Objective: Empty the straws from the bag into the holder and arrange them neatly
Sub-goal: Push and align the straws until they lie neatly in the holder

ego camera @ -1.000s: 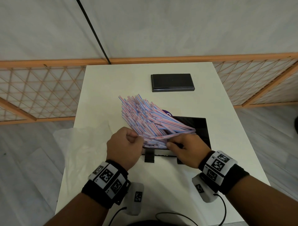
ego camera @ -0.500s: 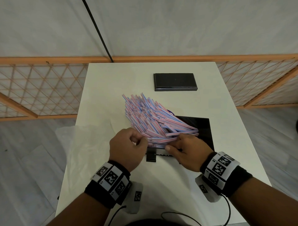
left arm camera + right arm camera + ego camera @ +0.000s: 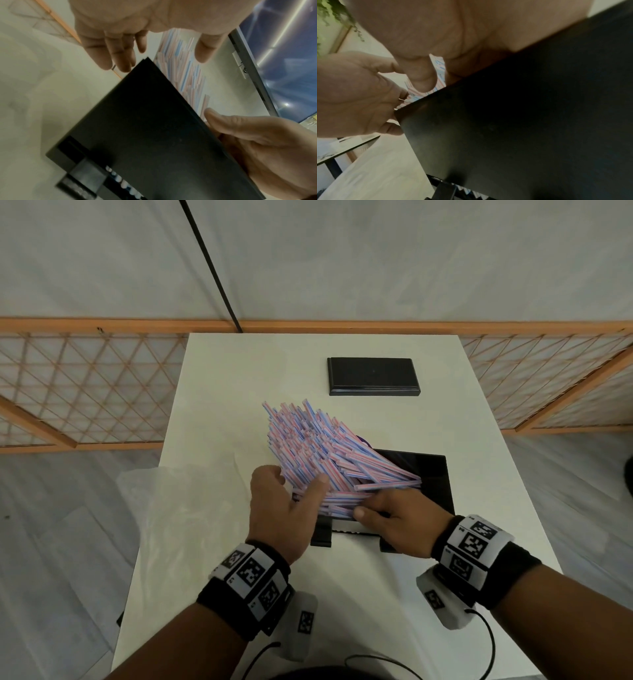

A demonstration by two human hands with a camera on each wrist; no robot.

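Note:
A loose pile of pink-and-blue striped straws (image 3: 318, 446) fans up and to the left out of a black box-shaped holder (image 3: 435, 474) in the middle of the table. My left hand (image 3: 298, 479) is at the pile's near left side with fingers straight and spread, the thumb lying across the straws. In the left wrist view the fingers (image 3: 120, 58) and thumb stand apart above the straws (image 3: 181, 70). My right hand (image 3: 370, 508) curls over the straws' near ends at the holder's front rim. The emptied clear plastic bag (image 3: 185, 508) lies flat on the left.
A flat black lid or tray (image 3: 373, 376) lies at the far side of the white table (image 3: 239, 364). Wooden lattice fencing (image 3: 85, 392) runs behind and beside the table. The bag hangs over the table's left edge.
My left hand has let go of the straws and opened, its thumb now spread over the pile. The pile has shifted slightly upright. The right hand stays at the near ends.

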